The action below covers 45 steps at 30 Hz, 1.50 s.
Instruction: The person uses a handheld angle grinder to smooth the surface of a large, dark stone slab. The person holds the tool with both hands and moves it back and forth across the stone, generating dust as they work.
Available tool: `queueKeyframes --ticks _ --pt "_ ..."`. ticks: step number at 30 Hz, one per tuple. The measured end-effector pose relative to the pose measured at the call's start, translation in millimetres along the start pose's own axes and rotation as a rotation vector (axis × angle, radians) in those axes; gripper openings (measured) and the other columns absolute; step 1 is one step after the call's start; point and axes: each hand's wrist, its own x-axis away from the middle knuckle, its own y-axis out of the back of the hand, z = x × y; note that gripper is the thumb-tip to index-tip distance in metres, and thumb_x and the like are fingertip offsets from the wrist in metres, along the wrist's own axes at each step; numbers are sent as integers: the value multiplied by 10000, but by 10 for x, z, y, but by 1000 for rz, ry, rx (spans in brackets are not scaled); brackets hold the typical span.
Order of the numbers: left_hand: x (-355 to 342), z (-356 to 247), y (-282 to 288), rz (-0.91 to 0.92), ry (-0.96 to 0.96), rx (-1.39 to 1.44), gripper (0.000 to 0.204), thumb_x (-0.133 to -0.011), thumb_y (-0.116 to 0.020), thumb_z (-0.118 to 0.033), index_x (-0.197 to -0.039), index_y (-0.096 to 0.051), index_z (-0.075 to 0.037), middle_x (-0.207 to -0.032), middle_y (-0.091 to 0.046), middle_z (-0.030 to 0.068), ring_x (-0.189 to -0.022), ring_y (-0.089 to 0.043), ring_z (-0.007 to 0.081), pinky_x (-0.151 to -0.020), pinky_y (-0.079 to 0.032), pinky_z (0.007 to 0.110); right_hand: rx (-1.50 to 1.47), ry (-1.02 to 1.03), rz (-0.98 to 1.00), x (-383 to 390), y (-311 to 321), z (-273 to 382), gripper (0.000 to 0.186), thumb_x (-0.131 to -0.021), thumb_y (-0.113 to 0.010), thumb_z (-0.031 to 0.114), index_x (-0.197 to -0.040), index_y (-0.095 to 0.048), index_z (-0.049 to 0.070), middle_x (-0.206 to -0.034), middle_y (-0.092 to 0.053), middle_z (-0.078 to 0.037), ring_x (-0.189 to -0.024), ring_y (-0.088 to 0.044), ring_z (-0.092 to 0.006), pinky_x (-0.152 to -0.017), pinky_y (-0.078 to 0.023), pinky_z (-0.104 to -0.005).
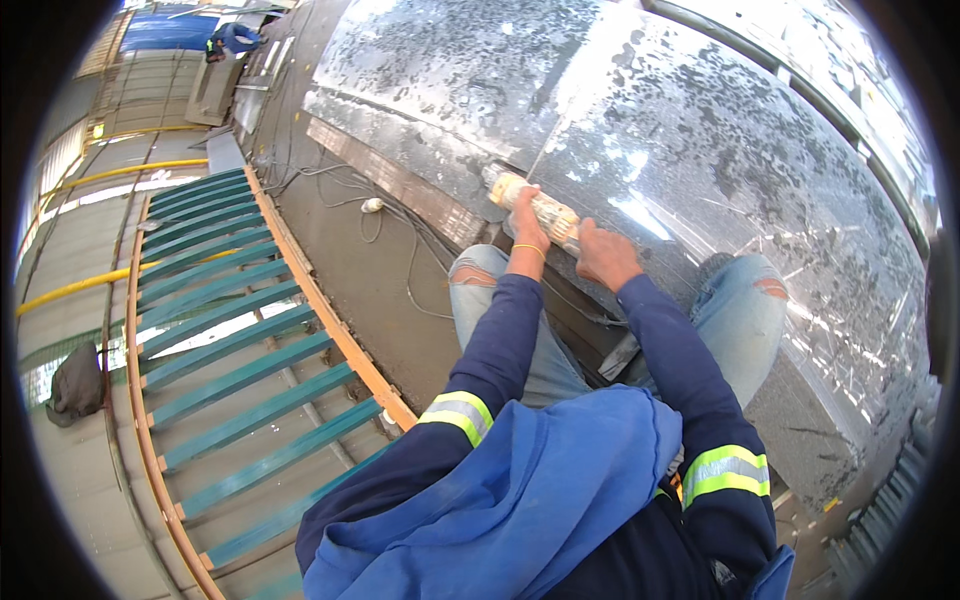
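A worn, cream-yellow angle grinder (553, 216) lies slantwise at the near edge of a large dark stone slab (690, 130). My left hand (527, 235) is wrapped round its body near the head end. The other end is gripped by my right hand (607, 256), fingers curled round it. The grinder's head points up and to the left, over the slab's edge; its disc cannot be made out. Wet, shiny patches and pale scratches cover the slab. My knees, in torn jeans, are on either side of the grinder, close to the slab.
Left of me lies a wooden frame with green slats (240, 310). Loose cables (410, 225) and a white plug-like piece (372, 205) lie on the floor. Yellow pipes (80, 286) cross at the left. A person (235, 40) in blue crouches at the far left.
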Motion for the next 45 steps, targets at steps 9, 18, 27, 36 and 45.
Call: queueKeyframes --ticks 9,18,27,36,45 --pt "99 -50 -3 50 -9 -26 378 -759 -701 -184 -1083 -569 -41 -901 -584 81 -778 -643 282 -703 -560 451 -15 -5 12 56 64 49 473 -669 -795 147 -1020 -518 -7 -901 -714 -232 -873 -721 -384 -739 -578 -458" --pt "-12 -15 20 15 -59 -51 403 -744 -711 -192 -1087 -570 -37 -920 -583 86 -800 -639 297 -737 -558 464 -26 15 -38 54 32 31 421 -697 -772 151 -1002 -530 -10 -877 -712 -229 -846 -723 -376 -714 -575 -447" --pt "37 4 -1 41 -38 -82 346 -780 -674 -203 -1083 -559 -80 -931 -588 86 -825 -640 307 -758 -559 476 -20 16 9 118 111 12 474 -680 -817 174 -1012 -532 -8 -885 -717 -220 -871 -725 -359 -735 -574 -436" --pt "26 -5 -30 41 -54 -63 386 -734 -701 -183 -1064 -563 -38 -917 -574 87 -799 -635 293 -713 -556 460 -41 10 -16 44 46 1 480 -678 -822 186 -1013 -536 -5 -881 -718 -216 -859 -725 -362 -730 -573 -438" --pt "43 50 -1 27 -63 -81 381 -738 -704 -196 -1064 -573 -46 -912 -579 80 -797 -629 286 -748 -553 442 -22 28 -13 149 89 -25 500 -670 -842 193 -1011 -539 -13 -872 -720 -213 -856 -727 -361 -724 -580 -438"
